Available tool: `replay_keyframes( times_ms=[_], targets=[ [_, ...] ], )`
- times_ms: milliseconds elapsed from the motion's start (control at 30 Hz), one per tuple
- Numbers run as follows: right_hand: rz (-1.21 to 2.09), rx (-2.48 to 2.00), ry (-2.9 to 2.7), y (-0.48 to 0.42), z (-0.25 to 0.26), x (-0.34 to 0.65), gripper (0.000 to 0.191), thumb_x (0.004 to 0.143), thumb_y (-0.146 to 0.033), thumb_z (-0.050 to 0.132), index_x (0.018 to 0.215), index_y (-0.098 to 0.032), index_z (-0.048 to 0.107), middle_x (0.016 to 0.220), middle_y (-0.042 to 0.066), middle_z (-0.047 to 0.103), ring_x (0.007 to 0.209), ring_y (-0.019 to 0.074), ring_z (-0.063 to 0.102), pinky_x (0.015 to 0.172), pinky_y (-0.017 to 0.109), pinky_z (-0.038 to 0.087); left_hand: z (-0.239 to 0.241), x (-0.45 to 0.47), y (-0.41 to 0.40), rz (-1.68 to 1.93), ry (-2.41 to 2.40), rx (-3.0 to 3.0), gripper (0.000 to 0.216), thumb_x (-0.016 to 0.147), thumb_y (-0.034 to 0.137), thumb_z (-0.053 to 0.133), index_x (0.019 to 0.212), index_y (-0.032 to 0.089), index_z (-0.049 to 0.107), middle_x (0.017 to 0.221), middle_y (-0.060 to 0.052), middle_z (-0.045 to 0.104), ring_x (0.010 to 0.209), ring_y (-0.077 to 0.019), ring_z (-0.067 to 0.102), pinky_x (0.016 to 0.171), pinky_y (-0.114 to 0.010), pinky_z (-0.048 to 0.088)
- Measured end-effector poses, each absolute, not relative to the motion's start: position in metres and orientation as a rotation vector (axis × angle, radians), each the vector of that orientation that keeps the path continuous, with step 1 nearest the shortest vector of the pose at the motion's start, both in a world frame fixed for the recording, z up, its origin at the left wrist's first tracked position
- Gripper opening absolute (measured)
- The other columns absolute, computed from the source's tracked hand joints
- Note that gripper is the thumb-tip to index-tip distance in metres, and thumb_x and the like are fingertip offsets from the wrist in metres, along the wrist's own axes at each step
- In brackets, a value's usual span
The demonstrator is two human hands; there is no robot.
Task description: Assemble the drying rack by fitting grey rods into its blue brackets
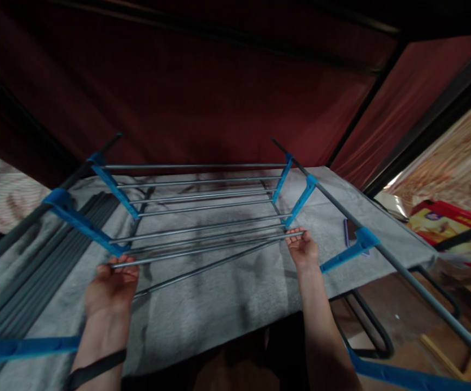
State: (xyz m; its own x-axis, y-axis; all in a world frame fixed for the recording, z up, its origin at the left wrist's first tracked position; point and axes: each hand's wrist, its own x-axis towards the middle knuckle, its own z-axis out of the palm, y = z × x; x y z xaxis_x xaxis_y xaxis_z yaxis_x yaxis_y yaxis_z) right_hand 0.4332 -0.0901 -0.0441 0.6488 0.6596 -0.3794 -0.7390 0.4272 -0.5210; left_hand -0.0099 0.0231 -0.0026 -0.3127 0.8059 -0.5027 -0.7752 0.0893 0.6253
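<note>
My left hand (115, 282) and my right hand (304, 250) grip opposite ends of a thin grey metal tube (182, 254), palms up with thumbs over it. The tube spans the front of a partly assembled rack with blue plastic brackets (109, 187) and grey poles. Close to my left fingers is the lower end of a blue bracket (84, 231); near my right hand is another bracket (300, 201). Several cross tubes (203, 208) run between the brackets behind the held one. A second tube (190, 273) slants below it, its right end near my right hand.
A bundle of grey tubes (56, 271) lies at left on the grey cloth-covered table (219, 309). Long side poles (418, 288) with more blue brackets (351, 252) extend toward me. A dark flat object (352, 233) lies at right. A red-and-yellow box (443, 225) stands beyond the table.
</note>
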Motion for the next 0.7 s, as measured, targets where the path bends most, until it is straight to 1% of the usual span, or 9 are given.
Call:
replay_keyframes(
  times_ms=[133,200,300,367,467,533,600,700],
  targets=[
    [0.875,-0.806,0.146,-0.092,-0.043,0.434,0.038,0.101,-0.029,0.032,0.074,-0.022,0.057,0.062,-0.002,0.062,0.060,0.0119,0.064,0.063,0.028,0.057,-0.005,-0.008,0.023,1.573,1.066,0.032,0.038,0.103,0.018,0.023,0.073,0.016,0.046,0.063,0.001,0.055,0.052,-0.0100,0.055,0.041,-0.016,0.040],
    [0.884,-0.862,0.156,-0.092,-0.043,0.434,0.039,0.101,-0.030,0.031,0.075,-0.021,0.058,0.065,-0.001,0.063,0.061,0.0119,0.065,0.061,0.027,0.057,-0.004,-0.009,0.023,1.549,1.073,0.028,0.039,0.105,0.024,0.024,0.073,0.016,0.046,0.064,0.001,0.055,0.053,-0.0106,0.056,0.042,-0.017,0.041],
    [0.931,-0.907,0.170,-0.093,-0.043,0.435,0.041,0.101,-0.034,0.029,0.078,-0.020,0.060,0.074,0.003,0.068,0.069,0.0140,0.069,0.064,0.030,0.060,-0.003,-0.009,0.022,1.521,1.079,0.000,0.042,0.106,0.032,0.025,0.074,0.016,0.047,0.064,0.000,0.058,0.056,-0.0123,0.059,0.044,-0.019,0.044],
    [0.959,-0.922,0.178,-0.093,-0.044,0.437,0.041,0.100,-0.034,0.028,0.081,-0.020,0.061,0.081,0.006,0.070,0.077,0.0162,0.071,0.066,0.033,0.061,-0.002,-0.008,0.021,1.532,1.069,-0.009,0.046,0.106,0.034,0.022,0.075,0.016,0.049,0.066,-0.002,0.060,0.058,-0.0133,0.061,0.045,-0.020,0.045],
    [0.957,-0.948,0.157,-0.095,-0.046,0.440,0.032,0.094,-0.030,0.035,0.085,-0.019,0.064,0.089,0.008,0.072,0.085,0.0183,0.071,0.067,0.035,0.062,-0.002,-0.006,0.018,1.555,1.058,-0.001,0.049,0.106,0.031,0.018,0.078,0.015,0.054,0.070,-0.005,0.064,0.061,-0.0146,0.065,0.047,-0.022,0.049],
    [0.944,-0.963,0.123,-0.096,-0.048,0.443,0.025,0.087,-0.026,0.040,0.088,-0.019,0.064,0.094,0.010,0.071,0.090,0.0194,0.071,0.069,0.036,0.063,-0.004,-0.004,0.016,1.543,1.036,0.022,0.044,0.105,0.025,0.022,0.082,0.014,0.057,0.072,-0.006,0.066,0.065,-0.0156,0.068,0.050,-0.023,0.052],
    [0.936,-0.990,0.110,-0.096,-0.051,0.446,0.022,0.081,-0.022,0.043,0.088,-0.019,0.064,0.097,0.010,0.071,0.091,0.0203,0.071,0.070,0.037,0.064,-0.006,-0.003,0.014,1.518,1.006,0.051,0.037,0.103,0.020,0.028,0.085,0.014,0.059,0.075,-0.007,0.068,0.070,-0.0159,0.070,0.054,-0.023,0.054],
    [0.953,-1.044,0.088,-0.095,-0.055,0.449,0.019,0.076,-0.016,0.045,0.083,-0.019,0.062,0.097,0.011,0.070,0.091,0.0204,0.072,0.069,0.036,0.064,-0.009,-0.002,0.013,1.518,0.987,0.077,0.031,0.103,0.019,0.033,0.086,0.014,0.059,0.076,-0.006,0.069,0.071,-0.0145,0.072,0.055,-0.020,0.055]
  ],
)
